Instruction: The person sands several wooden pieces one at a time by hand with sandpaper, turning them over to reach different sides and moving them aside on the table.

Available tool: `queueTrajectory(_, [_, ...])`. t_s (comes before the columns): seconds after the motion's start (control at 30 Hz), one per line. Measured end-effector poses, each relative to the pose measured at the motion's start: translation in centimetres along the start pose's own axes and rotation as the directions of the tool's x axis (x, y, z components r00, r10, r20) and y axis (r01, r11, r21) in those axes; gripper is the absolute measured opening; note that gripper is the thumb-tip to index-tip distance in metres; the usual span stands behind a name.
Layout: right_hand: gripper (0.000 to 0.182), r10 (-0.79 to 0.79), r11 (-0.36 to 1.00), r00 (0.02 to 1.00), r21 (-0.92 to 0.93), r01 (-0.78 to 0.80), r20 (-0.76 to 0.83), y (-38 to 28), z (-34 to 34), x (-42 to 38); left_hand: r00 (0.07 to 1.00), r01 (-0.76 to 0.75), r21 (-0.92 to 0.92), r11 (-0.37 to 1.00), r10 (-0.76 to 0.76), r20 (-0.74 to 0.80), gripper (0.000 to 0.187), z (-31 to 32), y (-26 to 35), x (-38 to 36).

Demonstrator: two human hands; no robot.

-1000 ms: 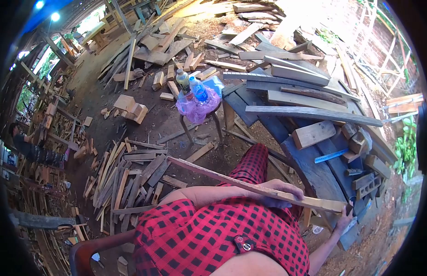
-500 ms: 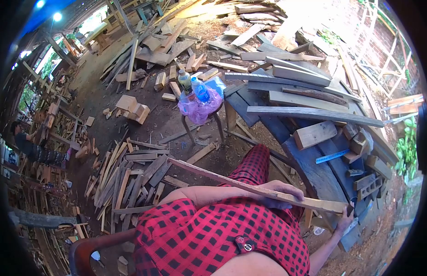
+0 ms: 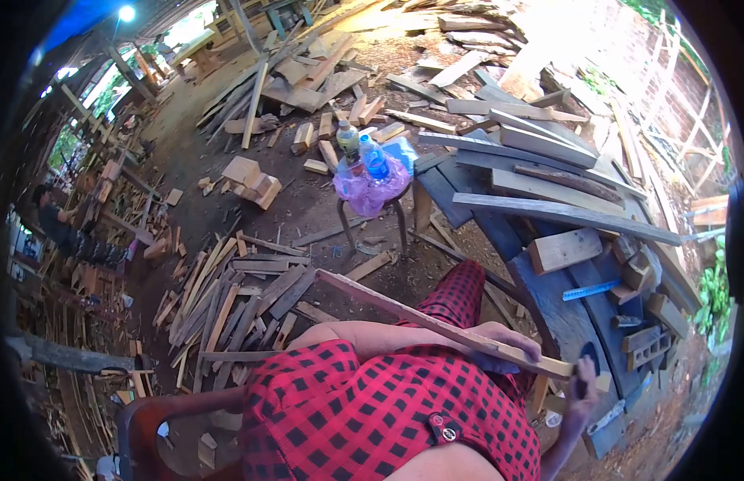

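Note:
A long, thin wooden strip slants across my lap, above the red-and-black checked cloth. My left hand is closed around it nearer the right end, thumb side up and the other fingers partly hidden beneath. Close against the strip's right end is my right hand, its fingers curled. A dark, rounded thing shows at its fingertips, too blurred to name. Beside the hands stands a dark plank bench bearing a thick wooden block and a blue ruler.
A stool with a pink plastic bag and a blue-labelled bottle stands ahead. Wood offcuts lie heaped at left. Long boards rest across the bench. A person works at far left.
The view has shifted, so the surroundings sit farther right. My right hand has moved left along the strip's end, closer to my left hand, which still grips the strip.

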State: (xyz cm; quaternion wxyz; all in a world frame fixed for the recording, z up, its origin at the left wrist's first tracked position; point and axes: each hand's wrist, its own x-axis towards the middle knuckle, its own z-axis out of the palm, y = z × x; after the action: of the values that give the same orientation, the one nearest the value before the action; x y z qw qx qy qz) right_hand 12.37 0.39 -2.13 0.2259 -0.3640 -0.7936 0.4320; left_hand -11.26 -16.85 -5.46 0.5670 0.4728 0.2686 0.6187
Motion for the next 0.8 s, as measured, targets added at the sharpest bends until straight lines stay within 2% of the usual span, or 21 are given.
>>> queueTrajectory(0.07, [0.042, -0.266, 0.957, 0.937, -0.057, 0.285, 0.226, -3.8, 1.9, -1.7, 0.983, -0.180, 0.237, 0.955, 0.181, 0.016, 0.034, 0.1, -0.1, 0.2])
queueTrajectory(0.1, [0.042, -0.271, 0.956, 0.933, -0.050, 0.290, 0.235, -3.9, 1.6, -1.7, 0.983, -0.178, 0.243, 0.954, 0.182, 0.005, 0.034, 0.2, -0.1, 0.1])
queueTrajectory(0.17, [0.038, -0.207, 0.978, 0.939, 0.050, 0.201, 0.276, -2.8, 0.6, -1.7, 0.999, -0.042, 0.113, 0.993, 0.040, 0.016, 0.033, 0.4, 0.1, -0.1])
queueTrajectory(0.2, [0.038, -0.169, 0.985, 0.959, 0.016, 0.170, 0.228, -0.7, -0.4, -1.1, 0.999, -0.047, 0.120, 0.992, 0.047, 0.000, 0.033, 0.3, 0.8, -0.1])
queueTrajectory(0.23, [0.038, -0.126, 0.992, 0.980, 0.022, 0.124, 0.154, 2.0, -1.6, -0.3, 0.974, 0.224, -0.158, 0.962, -0.226, 0.008, 0.032, 0.3, 1.8, 0.0])
queueTrajectory(0.27, [0.039, -0.083, 0.996, 0.993, 0.034, 0.081, 0.079, 5.2, -2.8, 0.7, 0.881, 0.456, -0.415, 0.787, -0.464, 0.089, 0.032, 0.4, 2.8, 0.0])
queueTrajectory(0.3, [0.039, -0.036, 0.999, 0.999, 0.028, 0.035, 0.031, 8.9, -4.5, 1.8, 0.898, 0.422, -0.316, 0.850, -0.440, 0.016, 0.033, 1.0, 3.4, -0.1])
queueTrajectory(0.33, [0.040, 0.014, 1.000, 1.000, 0.021, -0.014, -0.016, 12.0, -6.2, 2.6, 0.903, 0.406, -0.322, 0.855, -0.430, -0.003, 0.033, 1.0, 3.3, -0.5])
queueTrajectory(0.37, [0.040, 0.006, 1.000, 1.000, 0.017, -0.006, 0.004, 14.1, -7.6, 2.9, 0.957, 0.288, -0.212, 0.934, -0.289, 0.024, 0.033, 1.0, 2.9, -0.6])
queueTrajectory(0.4, [0.039, 0.080, 0.996, 0.996, -0.025, -0.080, -0.036, 15.2, -8.5, 3.4, 0.987, 0.153, -0.097, 0.983, -0.147, 0.067, 0.034, 0.9, 2.6, -0.7])
queueTrajectory(0.43, [0.037, 0.145, 0.987, 0.986, -0.062, -0.150, -0.076, 16.5, -8.8, 4.5, 0.990, 0.139, -0.091, 0.986, -0.136, 0.045, 0.034, 0.8, 2.2, -0.6])
queueTrajectory(0.53, [0.037, 0.091, 0.992, 0.995, -0.082, -0.093, -0.035, 16.3, -7.3, 7.8, 0.997, 0.064, -0.072, 0.995, -0.061, 0.035, 0.034, 0.3, 0.4, -0.4])
queueTrajectory(0.6, [0.036, 0.058, 0.992, 0.998, -0.106, -0.062, -0.034, 15.5, -6.5, 9.0, 0.992, -0.080, 0.086, 0.993, 0.071, 0.102, 0.033, 0.0, -0.4, 0.0])
queueTrajectory(0.63, [0.036, 0.047, 0.992, 0.998, -0.119, -0.051, -0.040, 15.1, -6.3, 9.2, 0.995, 0.000, -0.021, 1.000, 0.002, 0.099, 0.033, 0.3, 1.2, -0.6])
queueTrajectory(0.67, [0.036, 0.038, 0.990, 0.998, -0.132, -0.044, -0.049, 14.8, -6.2, 9.2, 0.996, -0.005, -0.022, 1.000, 0.007, 0.093, 0.033, 0.2, 0.9, -0.5])
queueTrajectory(0.73, [0.036, 0.026, 0.988, 0.997, -0.152, -0.037, -0.077, 14.0, -5.9, 8.5, 0.958, 0.288, -0.335, 0.897, -0.270, 0.102, 0.032, 0.1, 0.7, -0.1])
queueTrajectory(0.77, [0.035, 0.021, 0.986, 0.995, -0.163, -0.037, -0.096, 13.7, -5.9, 8.0, 0.957, 0.290, -0.335, 0.896, -0.270, 0.107, 0.032, 0.1, 0.7, 0.0])
queueTrajectory(0.8, [0.035, 0.021, 0.983, 0.993, -0.178, -0.041, -0.116, 13.4, -6.2, 7.3, 0.976, 0.215, -0.225, 0.950, -0.204, 0.075, 0.031, 0.3, 0.7, -0.1])
